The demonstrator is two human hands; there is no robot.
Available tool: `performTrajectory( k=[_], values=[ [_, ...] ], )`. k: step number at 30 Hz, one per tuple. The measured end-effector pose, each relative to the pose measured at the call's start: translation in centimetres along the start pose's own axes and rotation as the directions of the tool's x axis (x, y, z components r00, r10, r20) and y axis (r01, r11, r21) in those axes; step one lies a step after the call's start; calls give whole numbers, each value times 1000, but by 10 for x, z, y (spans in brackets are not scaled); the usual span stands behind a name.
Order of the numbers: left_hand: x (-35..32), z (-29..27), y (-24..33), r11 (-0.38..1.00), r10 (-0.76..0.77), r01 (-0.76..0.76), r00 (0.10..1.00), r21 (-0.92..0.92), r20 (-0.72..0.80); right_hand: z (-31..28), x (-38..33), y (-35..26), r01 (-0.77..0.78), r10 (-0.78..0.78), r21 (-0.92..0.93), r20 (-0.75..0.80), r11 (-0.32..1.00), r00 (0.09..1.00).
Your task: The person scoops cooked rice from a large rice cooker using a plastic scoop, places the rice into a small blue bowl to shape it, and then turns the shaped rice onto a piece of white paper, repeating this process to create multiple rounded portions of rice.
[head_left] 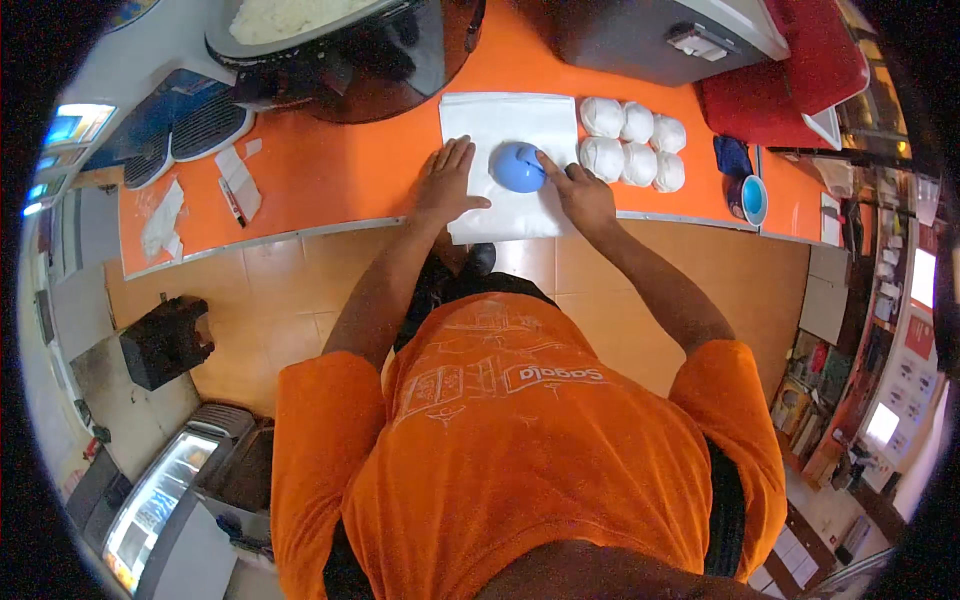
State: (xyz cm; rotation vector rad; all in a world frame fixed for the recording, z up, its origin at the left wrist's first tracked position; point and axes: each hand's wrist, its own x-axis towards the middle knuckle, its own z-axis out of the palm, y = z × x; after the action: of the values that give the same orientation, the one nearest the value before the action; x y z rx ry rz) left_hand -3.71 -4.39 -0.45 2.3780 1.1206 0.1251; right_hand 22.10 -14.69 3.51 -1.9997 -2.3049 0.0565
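A rounded blue bowl (519, 167) sits dome side up on a stack of white paper sheets (510, 112). My right hand (583, 190) reaches it from the right, with the index finger stretched onto its side and the other fingers curled. What lies under the bowl is hidden. My left hand (448, 187) rests flat on the paper's left edge, fingers extended and thumb apart, holding nothing. Just right of the sheets, several round white paper-wrapped bundles (637, 165) stand in two rows.
White rice (290, 18) fills a large black cooker (370, 70) at the back left. On the orange counter (310, 170) lie paper scraps (238, 183) and a pen (232, 203). A blue-lined cup (752, 198) and dark blue cloth (732, 155) stand right; a grey box (665, 45) is behind.
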Motion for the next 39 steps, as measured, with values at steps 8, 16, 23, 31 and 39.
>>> performTrajectory(
  k=[8, 16, 23, 31, 39],
  values=[
    [6, 13, 4, 998, 37, -34, 998, -46, 54, 2, 24, -1, -133, 23, 556, 200, 820, 979],
    [8, 13, -1, 996, 22, -21, 1000, -91, 7, 7, 45, -7, -118, 19, 210, 420, 971, 907],
    [5, 15, 3, 996, -4, 10, 997, -83, 77, 25, 35, 2, -65, -7, 203, 335, 977, 942],
    [12, 14, -8, 998, 29, -29, 1000, -61, -9, 6, 43, -10, -126, 27, 284, 329, 950, 944],
    [1, 12, -1, 1000, 7, -7, 999, -3, 44, 4, 23, -27, -199, 116, 312, 263, 929, 958]
  ],
)
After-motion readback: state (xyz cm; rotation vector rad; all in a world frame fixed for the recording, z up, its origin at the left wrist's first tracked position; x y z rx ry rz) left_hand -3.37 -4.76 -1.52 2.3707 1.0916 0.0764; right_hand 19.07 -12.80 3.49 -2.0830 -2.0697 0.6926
